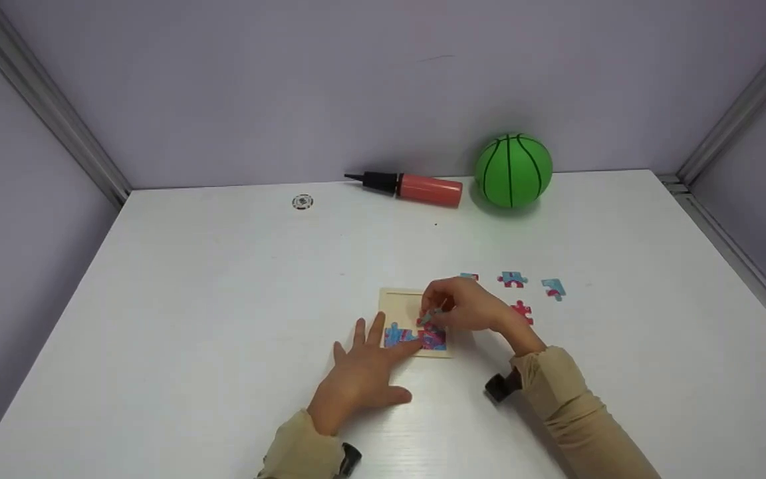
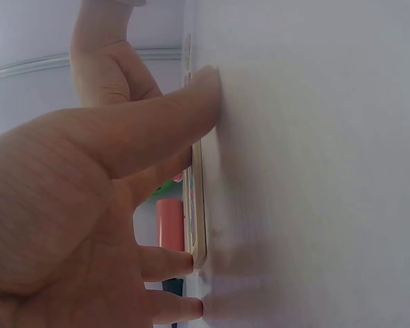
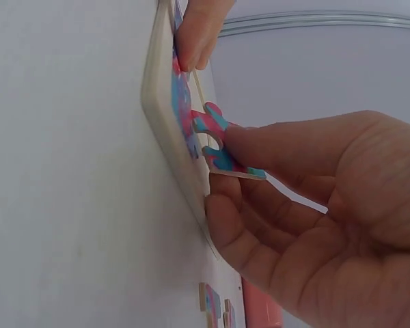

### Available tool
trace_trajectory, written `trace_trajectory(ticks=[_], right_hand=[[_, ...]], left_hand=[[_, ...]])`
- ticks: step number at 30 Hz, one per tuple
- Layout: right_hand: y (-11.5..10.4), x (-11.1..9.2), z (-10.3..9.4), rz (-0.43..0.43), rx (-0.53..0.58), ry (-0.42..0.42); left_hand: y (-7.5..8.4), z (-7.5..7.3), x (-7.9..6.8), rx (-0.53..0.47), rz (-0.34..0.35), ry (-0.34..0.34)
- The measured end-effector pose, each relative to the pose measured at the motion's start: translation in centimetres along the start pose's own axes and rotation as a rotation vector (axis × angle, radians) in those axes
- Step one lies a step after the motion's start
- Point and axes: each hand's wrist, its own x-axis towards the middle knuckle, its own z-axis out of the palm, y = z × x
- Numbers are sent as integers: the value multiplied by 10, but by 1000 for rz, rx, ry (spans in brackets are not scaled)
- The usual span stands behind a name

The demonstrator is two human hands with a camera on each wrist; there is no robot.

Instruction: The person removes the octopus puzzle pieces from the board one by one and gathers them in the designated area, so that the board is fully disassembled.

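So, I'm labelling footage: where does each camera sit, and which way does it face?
Head: on the head, facing forward and down at the table and tray; left hand, right hand and sleeves show.
Left wrist: on that wrist, looking along the left hand low across the table; right hand also shows.
Right wrist: on that wrist, looking at the right hand pinching a puzzle piece; left hand partly shows.
Both wrist views share the tray and red pump.
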Motion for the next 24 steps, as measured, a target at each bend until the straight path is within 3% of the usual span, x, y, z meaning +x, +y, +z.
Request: trace_trajectory(ticks=[15, 24], right_hand=[[2, -3, -2, 22, 39, 55], [6, -16, -8, 9, 33, 82]], left_hand=[[2, -1, -3, -14, -9, 1], [2, -1, -2, 2, -13, -3]])
